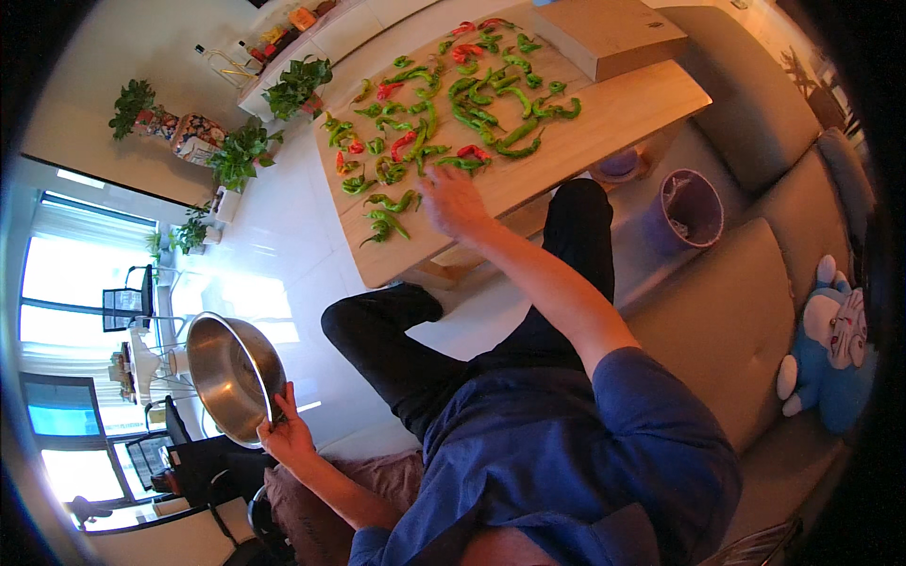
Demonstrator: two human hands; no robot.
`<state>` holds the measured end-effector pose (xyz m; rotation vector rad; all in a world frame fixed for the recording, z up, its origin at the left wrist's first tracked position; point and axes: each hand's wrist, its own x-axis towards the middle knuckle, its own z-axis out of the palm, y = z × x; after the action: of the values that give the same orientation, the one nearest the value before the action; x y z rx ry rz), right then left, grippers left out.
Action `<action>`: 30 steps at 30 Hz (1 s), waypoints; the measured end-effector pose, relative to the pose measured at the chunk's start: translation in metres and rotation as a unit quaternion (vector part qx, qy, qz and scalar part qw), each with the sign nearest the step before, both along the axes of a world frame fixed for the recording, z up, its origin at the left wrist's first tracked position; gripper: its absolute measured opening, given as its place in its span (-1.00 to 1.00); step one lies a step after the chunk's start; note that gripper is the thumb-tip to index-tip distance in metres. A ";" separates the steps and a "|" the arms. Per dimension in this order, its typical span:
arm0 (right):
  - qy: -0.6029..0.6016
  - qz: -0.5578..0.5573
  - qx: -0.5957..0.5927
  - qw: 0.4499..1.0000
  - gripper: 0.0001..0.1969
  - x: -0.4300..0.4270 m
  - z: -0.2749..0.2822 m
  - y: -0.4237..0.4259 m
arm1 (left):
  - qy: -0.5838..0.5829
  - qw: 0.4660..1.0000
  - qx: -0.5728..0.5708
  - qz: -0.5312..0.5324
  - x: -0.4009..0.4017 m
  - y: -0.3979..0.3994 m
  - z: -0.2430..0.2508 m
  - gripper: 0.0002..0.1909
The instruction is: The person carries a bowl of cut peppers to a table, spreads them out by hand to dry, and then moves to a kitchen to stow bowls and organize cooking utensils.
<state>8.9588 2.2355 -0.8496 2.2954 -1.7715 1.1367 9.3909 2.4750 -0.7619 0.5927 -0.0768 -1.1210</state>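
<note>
My left hand [288, 430] grips the rim of an empty stainless steel bowl [237, 378], tilted on its side in the air at the left, away from the table. My right hand [451, 200] is over the near edge of the wooden table [623, 113], its fingertips at the end of a green chili pepper [422, 145]; whether they pinch it cannot be told. Many curled green peppers lie spread over the tabletop, with several red ones among them, such as a red pepper [403, 145] just beyond my right hand. More green peppers [386, 225] lie near the table's left corner.
A cardboard box [609, 35] stands on the table's far right part. A purple waste bin [683, 212] with a liner is on the floor between the table and the sofa [715, 318]. A plush toy [824, 347] sits on the sofa. Potted plants [241, 152] line the wall at the left.
</note>
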 end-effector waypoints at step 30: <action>0.057 -0.124 0.137 0.981 -0.67 -0.099 0.014 -0.026 | -0.031 0.998 0.017 -0.056 0.046 -0.041 -0.029 -0.26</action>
<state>8.8596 2.2093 -0.8359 2.1333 -2.2097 0.7486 9.4373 2.4340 -0.7912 0.6602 -0.1453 -1.2150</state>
